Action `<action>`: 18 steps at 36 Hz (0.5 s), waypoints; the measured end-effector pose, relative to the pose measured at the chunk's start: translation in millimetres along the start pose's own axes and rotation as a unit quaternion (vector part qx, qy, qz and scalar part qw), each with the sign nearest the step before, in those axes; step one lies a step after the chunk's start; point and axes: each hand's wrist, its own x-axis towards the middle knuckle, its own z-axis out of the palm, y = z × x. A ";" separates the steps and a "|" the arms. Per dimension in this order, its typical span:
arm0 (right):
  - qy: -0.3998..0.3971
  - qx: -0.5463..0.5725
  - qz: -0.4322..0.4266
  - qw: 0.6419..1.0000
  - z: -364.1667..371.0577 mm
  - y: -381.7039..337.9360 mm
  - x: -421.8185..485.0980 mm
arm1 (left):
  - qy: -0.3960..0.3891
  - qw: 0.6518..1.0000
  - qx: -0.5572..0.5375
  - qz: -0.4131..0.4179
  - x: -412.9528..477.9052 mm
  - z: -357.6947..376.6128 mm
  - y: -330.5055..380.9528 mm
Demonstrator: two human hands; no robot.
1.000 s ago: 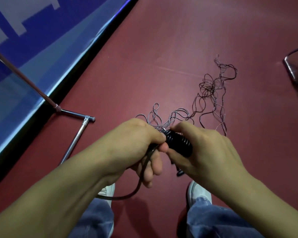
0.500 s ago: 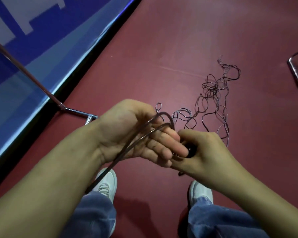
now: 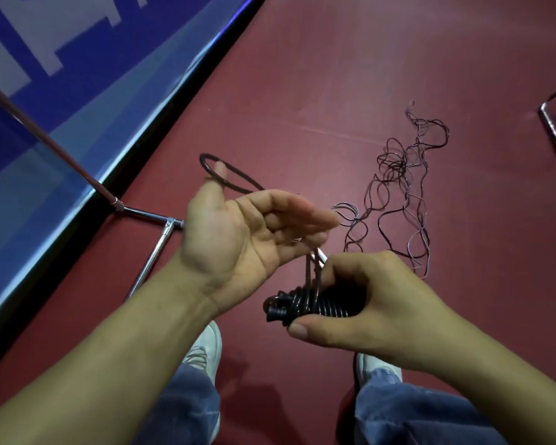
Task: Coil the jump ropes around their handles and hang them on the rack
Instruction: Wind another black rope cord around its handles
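- The left hand [image 3: 238, 232] has been opened palm-up; a rope loop [image 3: 238, 171] is drawn out over its thumb toward 11 o'clock.
- The wrapped handles [image 3: 315, 305] are gripped by the right hand [image 3: 376, 313] at 5 o'clock; another turn is judged next.

Hands: left hand [image 3: 238, 232], right hand [image 3: 376, 313], both bare; right thumbnail cut short.
Arms: left forearm [image 3: 93, 358], right forearm [image 3: 495, 374], bare to the near edge.
Legs: faded blue denim trousers, creased at the hems; left leg [image 3: 180, 409], right leg [image 3: 414, 415].
Feet: white low-cut shoes; left shoe [image 3: 206, 351] with white laces; right shoe [image 3: 377, 367], toe only, beyond the hem.
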 end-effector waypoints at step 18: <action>-0.024 0.217 0.036 0.975 -15.7 -3.6 -1.3 | -0.124 0.962 0.241 -0.043 -3.9 1.6 -7.0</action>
